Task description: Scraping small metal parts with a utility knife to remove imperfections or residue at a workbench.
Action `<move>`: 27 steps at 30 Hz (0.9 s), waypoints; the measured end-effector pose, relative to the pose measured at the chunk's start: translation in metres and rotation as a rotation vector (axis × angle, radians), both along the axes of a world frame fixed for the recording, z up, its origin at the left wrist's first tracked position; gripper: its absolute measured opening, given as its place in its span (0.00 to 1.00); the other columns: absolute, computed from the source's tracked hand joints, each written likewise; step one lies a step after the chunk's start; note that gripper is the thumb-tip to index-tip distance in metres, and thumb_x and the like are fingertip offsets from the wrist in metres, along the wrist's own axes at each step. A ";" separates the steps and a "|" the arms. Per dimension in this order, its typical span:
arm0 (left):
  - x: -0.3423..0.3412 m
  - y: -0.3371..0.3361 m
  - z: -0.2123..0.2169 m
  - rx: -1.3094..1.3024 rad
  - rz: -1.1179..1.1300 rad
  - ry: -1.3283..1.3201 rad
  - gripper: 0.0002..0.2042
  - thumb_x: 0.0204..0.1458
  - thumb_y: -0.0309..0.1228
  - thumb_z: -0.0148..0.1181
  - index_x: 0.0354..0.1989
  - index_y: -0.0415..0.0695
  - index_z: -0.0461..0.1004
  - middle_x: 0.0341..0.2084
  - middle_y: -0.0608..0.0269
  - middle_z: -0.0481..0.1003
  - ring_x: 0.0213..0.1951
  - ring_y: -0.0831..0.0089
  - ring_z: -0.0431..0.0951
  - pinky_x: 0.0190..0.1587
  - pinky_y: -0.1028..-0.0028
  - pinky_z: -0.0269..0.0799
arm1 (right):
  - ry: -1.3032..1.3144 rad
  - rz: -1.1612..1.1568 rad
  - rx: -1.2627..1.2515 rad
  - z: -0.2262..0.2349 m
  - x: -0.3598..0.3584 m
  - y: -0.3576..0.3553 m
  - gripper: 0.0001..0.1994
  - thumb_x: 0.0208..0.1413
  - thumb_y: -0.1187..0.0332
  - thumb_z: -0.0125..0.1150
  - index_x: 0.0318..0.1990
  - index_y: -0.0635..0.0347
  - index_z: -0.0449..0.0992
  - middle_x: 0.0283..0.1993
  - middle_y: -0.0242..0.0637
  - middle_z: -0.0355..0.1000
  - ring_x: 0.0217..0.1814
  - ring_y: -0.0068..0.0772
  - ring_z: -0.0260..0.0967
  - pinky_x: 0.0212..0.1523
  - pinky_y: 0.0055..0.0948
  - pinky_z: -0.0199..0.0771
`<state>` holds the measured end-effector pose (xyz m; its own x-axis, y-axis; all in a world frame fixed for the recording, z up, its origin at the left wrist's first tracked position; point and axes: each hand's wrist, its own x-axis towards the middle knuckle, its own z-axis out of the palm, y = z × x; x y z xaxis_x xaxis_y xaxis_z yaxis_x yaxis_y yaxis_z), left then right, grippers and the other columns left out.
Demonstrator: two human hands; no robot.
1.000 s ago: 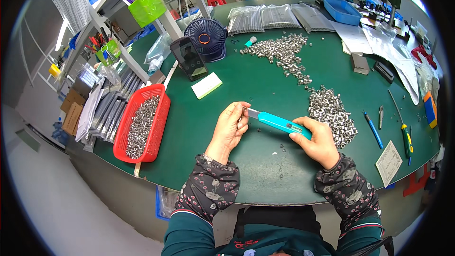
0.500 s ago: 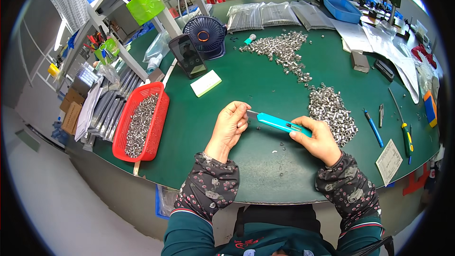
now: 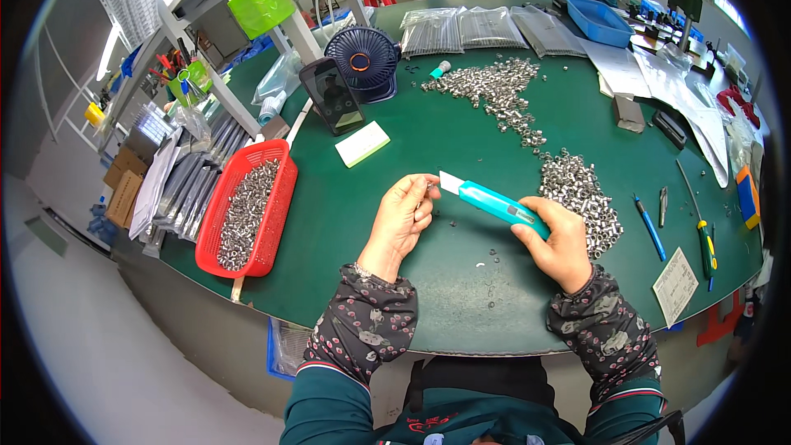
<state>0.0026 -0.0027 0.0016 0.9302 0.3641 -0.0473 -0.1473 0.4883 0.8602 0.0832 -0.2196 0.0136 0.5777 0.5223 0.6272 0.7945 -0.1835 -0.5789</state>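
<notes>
My right hand [image 3: 559,241] is closed round a turquoise utility knife [image 3: 498,204]. Its bare blade [image 3: 450,183] points left, with the tip close to my left fingertips. My left hand [image 3: 401,218] pinches a small metal ring [image 3: 431,187] between thumb and forefinger, mostly hidden by the fingers. Right beside the knife hand lies a heap of small silver metal rings [image 3: 581,202]. A second, wider spread of such rings [image 3: 494,86] runs toward the back of the green table. Tiny dark scraps [image 3: 493,260] lie on the table below the knife.
At left stands a red basket [image 3: 285,198] of metal parts. Behind it are a phone [image 3: 332,97], a small fan [image 3: 362,62] and a sticky-note pad [image 3: 362,144]. At right lie a blue pen-like tool [image 3: 650,229], a screwdriver [image 3: 707,247] and a paper label [image 3: 676,287]. Other people sit far back.
The knife blade has moved up and turned more steeply, drawing off the ring at my left fingertips. My left hand stays nearly in place. The whole view has shifted slightly.
</notes>
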 end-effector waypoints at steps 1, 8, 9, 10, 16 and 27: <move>0.000 -0.001 0.000 -0.015 0.003 -0.017 0.09 0.52 0.32 0.47 0.34 0.39 0.68 0.22 0.67 0.65 0.14 0.88 0.55 0.11 0.89 0.47 | 0.026 0.006 -0.015 0.000 0.000 0.000 0.13 0.40 0.67 0.60 0.34 0.62 0.71 0.27 0.42 0.69 0.25 0.39 0.68 0.25 0.30 0.66; 0.000 0.001 0.000 -0.070 0.005 -0.023 0.07 0.51 0.30 0.49 0.35 0.40 0.68 0.24 0.66 0.66 0.15 0.87 0.56 0.12 0.90 0.47 | 0.253 0.048 -0.119 0.003 -0.001 -0.001 0.13 0.40 0.66 0.60 0.34 0.60 0.72 0.25 0.41 0.69 0.23 0.38 0.68 0.24 0.29 0.66; 0.000 0.004 -0.004 -0.063 -0.006 -0.043 0.07 0.51 0.30 0.49 0.34 0.40 0.68 0.24 0.67 0.66 0.16 0.87 0.56 0.12 0.90 0.48 | 0.276 0.067 -0.142 0.003 -0.001 -0.001 0.13 0.40 0.65 0.60 0.34 0.60 0.72 0.24 0.41 0.69 0.22 0.37 0.68 0.24 0.29 0.66; 0.000 0.005 -0.006 -0.055 -0.018 -0.063 0.07 0.51 0.30 0.50 0.34 0.40 0.68 0.23 0.67 0.66 0.16 0.87 0.56 0.12 0.90 0.48 | 0.277 0.068 -0.142 0.003 -0.001 0.000 0.13 0.40 0.65 0.60 0.34 0.60 0.72 0.24 0.41 0.69 0.22 0.37 0.68 0.24 0.29 0.66; 0.000 0.004 -0.004 -0.045 -0.019 -0.051 0.07 0.51 0.31 0.49 0.33 0.40 0.68 0.23 0.68 0.65 0.16 0.87 0.56 0.12 0.90 0.48 | 0.284 0.091 -0.134 0.001 0.001 0.000 0.13 0.40 0.65 0.60 0.34 0.61 0.72 0.24 0.41 0.70 0.23 0.37 0.69 0.25 0.28 0.67; 0.001 0.000 -0.001 0.021 -0.020 -0.040 0.08 0.52 0.31 0.48 0.34 0.40 0.69 0.22 0.68 0.64 0.15 0.88 0.56 0.12 0.90 0.48 | 0.338 0.119 -0.141 0.001 0.001 0.000 0.13 0.41 0.65 0.59 0.34 0.62 0.72 0.25 0.42 0.70 0.24 0.36 0.69 0.26 0.28 0.67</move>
